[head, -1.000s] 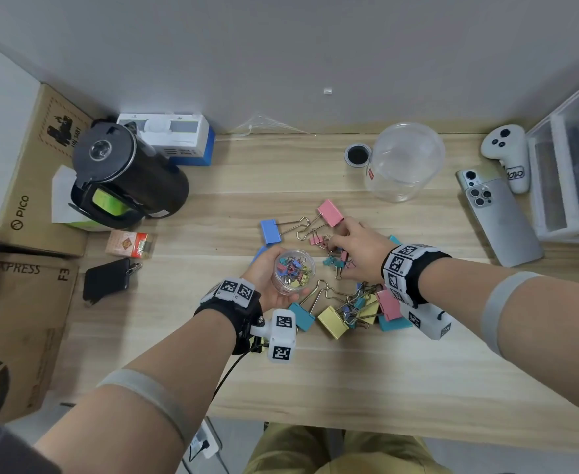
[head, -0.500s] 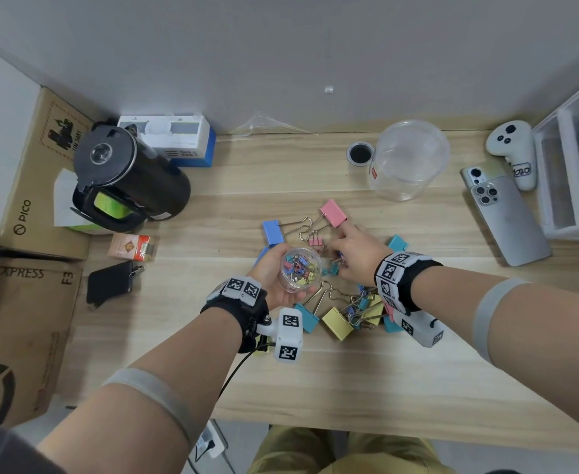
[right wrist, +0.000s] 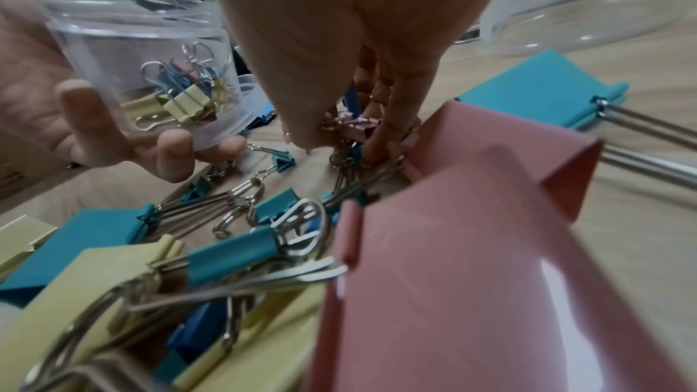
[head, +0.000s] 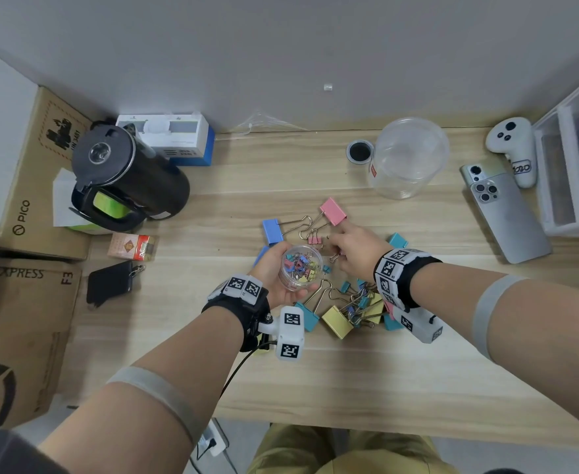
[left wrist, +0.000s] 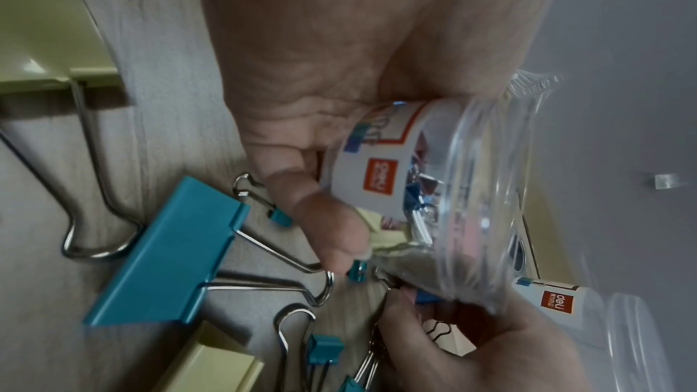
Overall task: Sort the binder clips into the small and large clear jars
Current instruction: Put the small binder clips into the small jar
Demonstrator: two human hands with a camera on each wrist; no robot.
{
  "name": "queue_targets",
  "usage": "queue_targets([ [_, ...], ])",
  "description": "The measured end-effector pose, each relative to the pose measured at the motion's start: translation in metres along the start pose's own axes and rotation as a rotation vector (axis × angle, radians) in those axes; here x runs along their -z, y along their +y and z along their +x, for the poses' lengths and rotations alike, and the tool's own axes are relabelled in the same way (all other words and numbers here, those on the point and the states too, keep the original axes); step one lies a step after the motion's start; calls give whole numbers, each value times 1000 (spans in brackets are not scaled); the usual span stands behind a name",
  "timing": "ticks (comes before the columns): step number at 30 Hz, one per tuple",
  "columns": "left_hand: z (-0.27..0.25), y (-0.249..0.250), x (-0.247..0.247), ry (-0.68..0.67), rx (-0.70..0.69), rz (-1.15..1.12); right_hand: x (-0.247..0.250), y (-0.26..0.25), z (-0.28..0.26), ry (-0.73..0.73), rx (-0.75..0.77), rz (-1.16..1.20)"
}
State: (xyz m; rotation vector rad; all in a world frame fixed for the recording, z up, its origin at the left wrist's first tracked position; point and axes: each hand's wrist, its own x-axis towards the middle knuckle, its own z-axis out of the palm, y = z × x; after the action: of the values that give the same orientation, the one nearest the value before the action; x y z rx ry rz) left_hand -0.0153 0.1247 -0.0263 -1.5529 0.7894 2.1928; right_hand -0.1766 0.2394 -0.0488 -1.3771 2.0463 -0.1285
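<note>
My left hand point(head: 269, 268) grips the small clear jar point(head: 300, 268), tilted just above the table and holding several small coloured clips. The jar point(right wrist: 150, 70) shows them clearly in the right wrist view. Just right of it, my right hand point(head: 353, 248) reaches down into the loose clips, fingertips point(right wrist: 377, 142) pinching a small binder clip point(left wrist: 426, 298) by the jar's mouth. Small pink clips point(head: 314, 240) lie beside it. Large clips lie around: pink point(head: 332, 211), blue point(head: 272, 230), yellow point(head: 336, 321), teal point(left wrist: 169, 252). The large clear jar point(head: 407, 159) stands empty at the back right.
A black kettle point(head: 127, 176) and cardboard boxes point(head: 25, 186) stand at the left. A black lid point(head: 360, 152) lies beside the large jar. A phone point(head: 507, 213), a white controller point(head: 517, 148) and plastic drawers point(head: 575, 165) are on the right.
My right hand has edged slightly left toward the small jar, its fingers working among the small clips. My left hand keeps holding the jar in nearly the same spot.
</note>
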Motion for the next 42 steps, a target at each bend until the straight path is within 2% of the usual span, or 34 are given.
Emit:
queue_targets([
  [6,-1,0,2,25,-13,-15,7,-3,-3,9,-8,49],
  [14,-6,-1,0,137,-27,-13,42,-10,-9,112,-84,420],
  [20,-12,1,-10,183,-42,-15,62,-48,-14,91,-22,823],
  [22,-13,2,-14,158,-51,-26,60,-60,-17,73,14,798],
  [25,-14,4,-17,108,-56,-45,49,-70,-18,99,43,617],
  [29,-8,4,-13,130,-54,-95,47,-77,-14,97,100,432],
  [35,-8,0,-6,130,-72,-95,56,-76,-23,-18,168,421],
  [38,-8,-1,-1,112,-98,-85,61,-64,-24,53,110,518],
  [40,-7,-1,2,103,-101,-83,63,-51,-19,143,21,639],
  [42,-7,-3,5,92,-104,-86,62,-36,-13,252,-77,649],
])
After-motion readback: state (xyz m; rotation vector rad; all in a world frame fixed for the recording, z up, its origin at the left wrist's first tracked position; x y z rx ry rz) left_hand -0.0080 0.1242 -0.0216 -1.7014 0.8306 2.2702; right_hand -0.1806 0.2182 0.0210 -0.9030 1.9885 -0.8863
